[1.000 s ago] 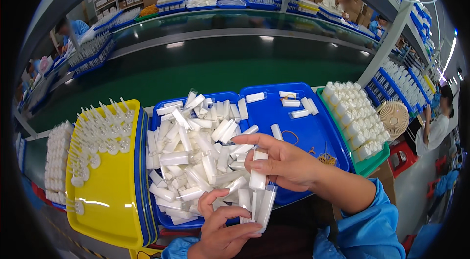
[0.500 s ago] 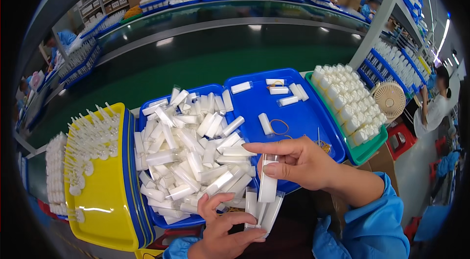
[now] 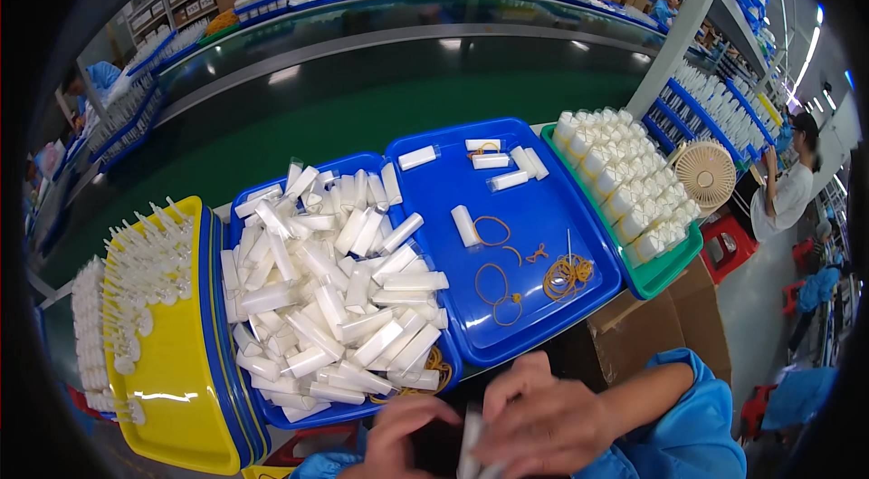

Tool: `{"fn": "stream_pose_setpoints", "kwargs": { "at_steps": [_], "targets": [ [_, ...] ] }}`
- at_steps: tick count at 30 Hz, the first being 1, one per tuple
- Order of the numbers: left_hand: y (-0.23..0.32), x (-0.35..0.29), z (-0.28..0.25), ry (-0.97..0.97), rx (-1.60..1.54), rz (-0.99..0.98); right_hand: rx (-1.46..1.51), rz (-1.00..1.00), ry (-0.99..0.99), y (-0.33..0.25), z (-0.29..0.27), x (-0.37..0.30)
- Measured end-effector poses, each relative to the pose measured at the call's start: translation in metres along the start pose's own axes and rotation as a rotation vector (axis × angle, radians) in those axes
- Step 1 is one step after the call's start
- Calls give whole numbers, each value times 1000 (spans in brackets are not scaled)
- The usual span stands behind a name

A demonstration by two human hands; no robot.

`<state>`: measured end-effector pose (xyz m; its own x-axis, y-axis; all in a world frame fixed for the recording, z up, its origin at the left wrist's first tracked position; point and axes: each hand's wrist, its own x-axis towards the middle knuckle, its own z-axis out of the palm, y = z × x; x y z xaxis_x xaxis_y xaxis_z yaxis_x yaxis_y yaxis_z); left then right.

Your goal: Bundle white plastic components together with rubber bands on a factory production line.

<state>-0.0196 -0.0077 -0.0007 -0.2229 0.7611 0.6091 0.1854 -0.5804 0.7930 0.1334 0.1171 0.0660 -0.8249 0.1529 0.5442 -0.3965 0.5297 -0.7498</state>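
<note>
My right hand [image 3: 548,425], smeared by motion, is closed over a small bunch of white pieces in clear plastic sleeves [image 3: 471,443] at the lower edge. Just to its left, my left hand [image 3: 403,438] is blurred too, with its fingers bent toward the bunch; whether it touches them is unclear. Ahead of my left hand, a blue tray [image 3: 281,414] holds a loose heap of sleeved white pieces [image 3: 335,298]. A second blue tray [image 3: 425,198], right of it, carries several sleeved pieces, loose rubber bands [image 3: 491,284] and a clump of rubber bands [image 3: 568,276].
A green tray [image 3: 672,275] of upright bundled white pieces stands at the right, by a beige fan [image 3: 704,176]. At the left is a stack of trays topped by a yellow one [image 3: 172,370] with white stemmed parts. A green conveyor [image 3: 335,117] runs behind; co-workers sit beyond it.
Both hands have moved down toward me with the sleeved pieces, away from the trays' edge. My right forefinger, stretched out before, is now drawn in. The view has shifted slightly.
</note>
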Motion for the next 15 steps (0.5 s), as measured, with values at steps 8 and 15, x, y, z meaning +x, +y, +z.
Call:
{"fn": "stream_pose_setpoints", "kwargs": {
  "at_steps": [8,15],
  "targets": [
    [13,4,6,-378,-449,-677,-1,-24,-338,15,-9,15],
    [15,20,17,-332,-317,-601,-763,287,-145,126,-68,16]
  ]
}}
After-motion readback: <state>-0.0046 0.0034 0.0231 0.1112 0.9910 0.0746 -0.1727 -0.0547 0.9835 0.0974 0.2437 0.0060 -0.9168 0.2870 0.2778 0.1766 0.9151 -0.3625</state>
